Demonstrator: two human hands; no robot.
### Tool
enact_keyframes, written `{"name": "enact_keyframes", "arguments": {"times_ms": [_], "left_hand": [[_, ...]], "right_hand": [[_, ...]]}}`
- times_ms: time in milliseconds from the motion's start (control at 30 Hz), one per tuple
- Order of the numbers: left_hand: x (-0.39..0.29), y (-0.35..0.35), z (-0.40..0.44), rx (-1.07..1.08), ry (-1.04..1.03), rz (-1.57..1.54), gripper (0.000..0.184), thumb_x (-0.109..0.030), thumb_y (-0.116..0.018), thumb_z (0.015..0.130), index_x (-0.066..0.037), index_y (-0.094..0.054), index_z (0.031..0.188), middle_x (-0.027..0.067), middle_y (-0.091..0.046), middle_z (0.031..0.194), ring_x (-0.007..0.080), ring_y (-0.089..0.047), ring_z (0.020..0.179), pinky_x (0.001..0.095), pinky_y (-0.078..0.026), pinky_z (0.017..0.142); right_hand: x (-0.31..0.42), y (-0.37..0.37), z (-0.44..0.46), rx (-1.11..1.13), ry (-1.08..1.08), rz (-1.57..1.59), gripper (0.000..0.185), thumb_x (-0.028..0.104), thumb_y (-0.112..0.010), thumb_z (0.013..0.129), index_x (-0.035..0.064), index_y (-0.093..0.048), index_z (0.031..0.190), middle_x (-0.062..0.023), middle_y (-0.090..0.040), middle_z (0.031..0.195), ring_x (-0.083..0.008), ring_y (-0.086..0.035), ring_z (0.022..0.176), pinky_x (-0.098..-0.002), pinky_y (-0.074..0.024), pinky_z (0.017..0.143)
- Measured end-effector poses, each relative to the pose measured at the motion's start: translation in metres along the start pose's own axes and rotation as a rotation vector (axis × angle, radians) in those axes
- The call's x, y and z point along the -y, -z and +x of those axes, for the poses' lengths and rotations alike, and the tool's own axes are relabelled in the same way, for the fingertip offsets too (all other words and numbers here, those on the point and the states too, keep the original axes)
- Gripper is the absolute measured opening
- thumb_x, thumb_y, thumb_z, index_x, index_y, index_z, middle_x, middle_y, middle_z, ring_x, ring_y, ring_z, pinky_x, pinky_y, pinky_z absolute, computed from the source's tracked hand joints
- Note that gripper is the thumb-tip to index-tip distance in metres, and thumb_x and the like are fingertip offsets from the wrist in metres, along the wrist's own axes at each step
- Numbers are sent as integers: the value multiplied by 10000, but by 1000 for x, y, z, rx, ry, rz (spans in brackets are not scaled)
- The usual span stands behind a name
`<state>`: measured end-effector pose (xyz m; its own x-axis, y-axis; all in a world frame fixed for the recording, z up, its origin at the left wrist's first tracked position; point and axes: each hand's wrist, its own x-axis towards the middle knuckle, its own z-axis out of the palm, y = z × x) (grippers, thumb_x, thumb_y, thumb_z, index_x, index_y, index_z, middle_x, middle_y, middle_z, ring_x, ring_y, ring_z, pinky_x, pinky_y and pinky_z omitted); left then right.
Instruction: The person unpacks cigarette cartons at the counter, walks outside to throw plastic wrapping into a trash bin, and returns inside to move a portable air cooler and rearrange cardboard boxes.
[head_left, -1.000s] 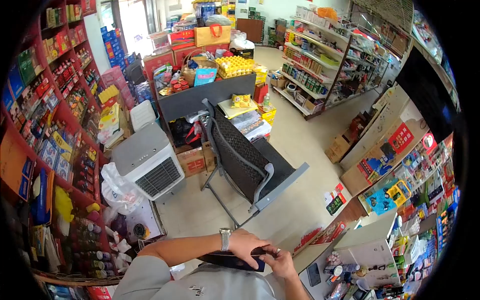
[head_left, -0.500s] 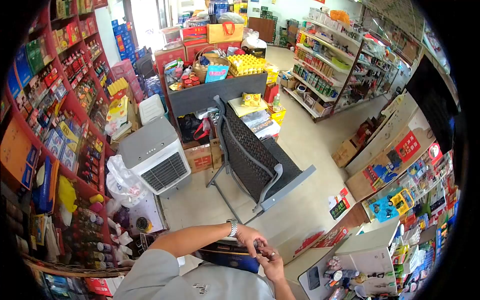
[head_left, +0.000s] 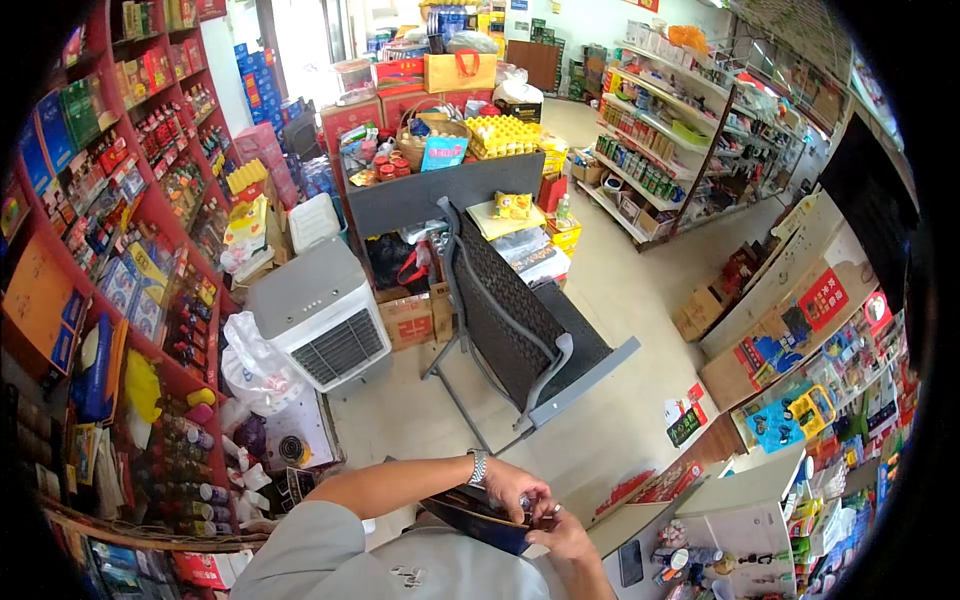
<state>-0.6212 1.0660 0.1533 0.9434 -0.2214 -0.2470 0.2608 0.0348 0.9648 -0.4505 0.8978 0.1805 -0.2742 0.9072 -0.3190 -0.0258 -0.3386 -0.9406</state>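
Close to my body at the bottom centre is a dark blue box (head_left: 492, 530), tilted, with a dark upper side. My left hand (head_left: 514, 488), with a silver watch at the wrist, rests at the box's upper right end, its fingers curled. Touching or nearly touching it is my right hand (head_left: 563, 536), which wears a ring, its fingers bent against the box's right end. Between the fingertips there is something small and shiny that I cannot make out.
A dark woven chair (head_left: 510, 310) stands ahead, beside a grey air cooler (head_left: 322, 318). Red shelves (head_left: 150, 215) of goods line the left. At the lower right, a phone (head_left: 631, 563) lies on a counter near bottles. Stocked white shelves (head_left: 655, 140) stand farther back.
The view has shifted, so the room appears farther right. The box came more into sight and its tilt changed. Both hands stay close together at its right end, fingers slightly moved.
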Motion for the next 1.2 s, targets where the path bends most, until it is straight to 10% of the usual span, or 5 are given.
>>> {"name": "enact_keyframes", "arguments": {"times_ms": [567, 1200], "left_hand": [[-28, 1, -5, -70, -61, 47, 644, -90, -819, 740, -7, -452, 1263, 80, -660, 996, 178, -614, 949, 327, -479, 847], [-76, 0, -13, 76, 285, 427, 287, -232, -712, 854, -57, -724, 1081, 93, -709, 1033, 202, -653, 931, 354, -502, 770]], "right_hand": [[31, 6, -6, 60, -89, 45, 111, 18, -718, 875, 44, -610, 887, 39, -597, 820, -66, -542, 774, -231, -450, 699], [49, -7, -25, 91, -128, -42, 178, 98, -701, 917, -2, -660, 1058, -10, -657, 890, -93, -573, 848, -256, -477, 774]]}}
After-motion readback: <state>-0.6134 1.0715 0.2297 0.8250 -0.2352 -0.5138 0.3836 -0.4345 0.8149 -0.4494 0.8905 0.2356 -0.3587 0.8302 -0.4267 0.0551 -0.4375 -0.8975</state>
